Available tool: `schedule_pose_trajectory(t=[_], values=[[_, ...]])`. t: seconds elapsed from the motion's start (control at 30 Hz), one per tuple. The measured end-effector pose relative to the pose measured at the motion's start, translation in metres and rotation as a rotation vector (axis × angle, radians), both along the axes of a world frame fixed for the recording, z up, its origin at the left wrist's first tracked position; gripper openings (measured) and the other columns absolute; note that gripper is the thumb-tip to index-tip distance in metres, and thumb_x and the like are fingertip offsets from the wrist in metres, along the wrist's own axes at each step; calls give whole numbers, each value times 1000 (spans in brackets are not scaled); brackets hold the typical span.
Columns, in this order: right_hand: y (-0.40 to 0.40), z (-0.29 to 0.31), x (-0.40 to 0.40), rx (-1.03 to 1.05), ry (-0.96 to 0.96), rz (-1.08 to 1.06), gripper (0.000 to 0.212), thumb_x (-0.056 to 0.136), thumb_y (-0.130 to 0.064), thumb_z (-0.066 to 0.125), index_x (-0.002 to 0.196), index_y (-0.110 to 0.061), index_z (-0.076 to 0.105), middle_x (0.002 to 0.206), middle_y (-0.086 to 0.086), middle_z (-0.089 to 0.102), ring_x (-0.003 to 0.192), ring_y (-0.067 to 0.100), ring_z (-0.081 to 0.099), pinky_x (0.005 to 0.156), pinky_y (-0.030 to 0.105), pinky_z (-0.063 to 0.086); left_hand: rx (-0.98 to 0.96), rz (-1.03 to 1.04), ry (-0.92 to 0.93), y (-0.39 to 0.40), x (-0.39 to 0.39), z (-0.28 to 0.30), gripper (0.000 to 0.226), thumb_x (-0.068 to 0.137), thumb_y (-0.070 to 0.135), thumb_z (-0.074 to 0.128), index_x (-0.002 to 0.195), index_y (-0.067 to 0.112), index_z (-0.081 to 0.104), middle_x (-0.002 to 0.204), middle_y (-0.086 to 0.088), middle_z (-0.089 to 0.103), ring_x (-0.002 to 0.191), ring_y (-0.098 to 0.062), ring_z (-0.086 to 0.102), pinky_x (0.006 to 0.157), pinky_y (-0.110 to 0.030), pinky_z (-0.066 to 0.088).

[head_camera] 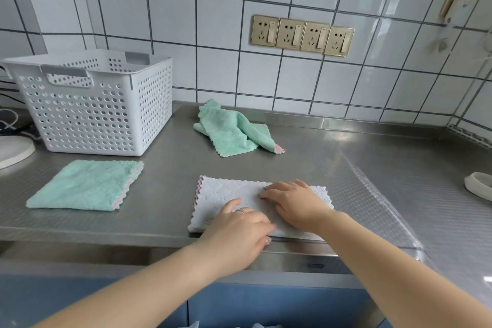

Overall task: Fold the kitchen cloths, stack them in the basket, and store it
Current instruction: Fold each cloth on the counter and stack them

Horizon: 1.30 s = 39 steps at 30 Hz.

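Both the left hand [239, 231] and right hand [295, 204] press flat, fingers relaxed, on the folded white cloth [221, 200] at the counter [372, 168] edge, a folded green cloth [82, 185] to its left, a crumpled green cloth [229, 128] and the white basket [93, 104] farther back.

Both bare forearms reach in from the bottom edge, angled toward each other so the hands end up nearly touching. Left hand [237, 231] lies palm down, fingers loosely bent with the tips tucked low on the near side, a thin ring on one finger. Right hand [295, 204] is flat, palm down, fingers straight, together, pointing left, just beyond the left one.
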State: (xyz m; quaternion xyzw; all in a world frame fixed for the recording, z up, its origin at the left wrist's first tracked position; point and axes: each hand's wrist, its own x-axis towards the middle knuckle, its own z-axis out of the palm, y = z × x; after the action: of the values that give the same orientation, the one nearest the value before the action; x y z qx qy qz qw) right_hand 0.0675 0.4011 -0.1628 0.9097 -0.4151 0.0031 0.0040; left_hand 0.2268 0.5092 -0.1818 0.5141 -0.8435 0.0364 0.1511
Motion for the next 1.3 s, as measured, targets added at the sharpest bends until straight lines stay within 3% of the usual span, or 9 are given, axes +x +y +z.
schedule_pose_trajectory(t=[0.13,0.27,0.5,0.67,0.8,0.97,1.07,1.17,1.3], values=[[-3,-4,-15,-73,7,14,77,71,-40,2,132,-38,50,128,-5,53,119,21,49,103,32,29,-3,14,-10,4,17,1,47,85,47,26,110,35,64,111,17,64,105,-8,58,110,-36,16],[2,3,-25,-73,20,0,56,89,-35,13,129,-39,51,124,-6,52,115,21,50,99,29,31,-13,36,-41,5,35,0,30,81,40,39,88,39,68,88,22,65,81,0,64,96,-40,44],[19,17,-37,-102,74,51,37,95,-15,36,115,-35,60,111,-13,59,107,15,50,96,27,31,-105,-18,-161,-4,59,8,34,60,9,70,80,36,64,81,21,63,74,2,62,93,-42,46],[31,18,-39,-64,16,71,33,96,-19,40,110,-34,65,107,-14,62,102,13,51,96,27,33,-222,-30,-243,-19,70,13,27,73,18,38,71,32,60,70,15,59,66,-4,62,95,-42,45],[40,15,-36,-38,-66,144,29,92,-15,48,105,-29,70,101,-10,65,94,15,55,91,31,40,-261,-5,-210,-33,79,15,24,73,16,41,68,28,62,70,14,62,64,-10,64,90,-45,50],[37,11,-60,-63,-76,243,42,88,-26,44,126,-34,58,134,-4,54,120,18,49,102,39,39,-9,18,-95,-30,87,10,25,86,14,56,105,25,66,113,11,64,111,-11,57,113,-42,26],[39,9,-87,-34,76,297,62,84,-46,32,145,-41,26,155,-10,25,143,10,21,118,38,16,179,-49,-112,-8,86,10,59,84,42,26,139,29,43,147,20,32,137,6,22,118,-28,4],[45,0,-99,-92,229,339,75,83,-54,35,149,-40,3,157,-13,6,145,7,2,118,39,1,260,-141,-196,12,75,8,76,75,49,17,149,29,17,152,20,-1,141,6,-7,116,-26,-12],[47,-13,-91,-273,112,426,69,84,-50,40,148,-29,27,152,-3,33,141,16,28,114,44,21,171,-211,-289,17,55,-4,80,72,33,19,150,24,8,153,12,-8,141,-2,-14,111,-27,-20]])
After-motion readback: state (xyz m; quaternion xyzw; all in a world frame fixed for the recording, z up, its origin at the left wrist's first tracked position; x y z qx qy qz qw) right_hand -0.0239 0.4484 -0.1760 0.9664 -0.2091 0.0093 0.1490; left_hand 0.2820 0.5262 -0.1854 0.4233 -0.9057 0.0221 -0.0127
